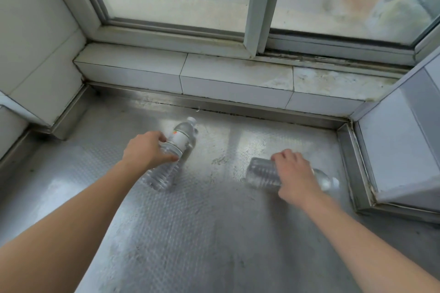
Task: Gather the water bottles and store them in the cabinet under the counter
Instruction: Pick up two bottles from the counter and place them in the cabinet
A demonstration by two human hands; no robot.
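Two clear plastic water bottles are being gripped on the textured steel counter [214, 233]: the labelled bottle [177, 144], angled toward the window, by the left hand [145, 150]; the crosswise bottle [262, 173] by the right hand [296, 176].

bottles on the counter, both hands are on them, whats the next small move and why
Probably close both grips and lift. The left hand wraps the labelled bottle, which seems to sit on a second bottle lying beneath; the right hand covers the middle of a bottle lying on its side. No cabinet is in view, so lifting off the counter comes first.
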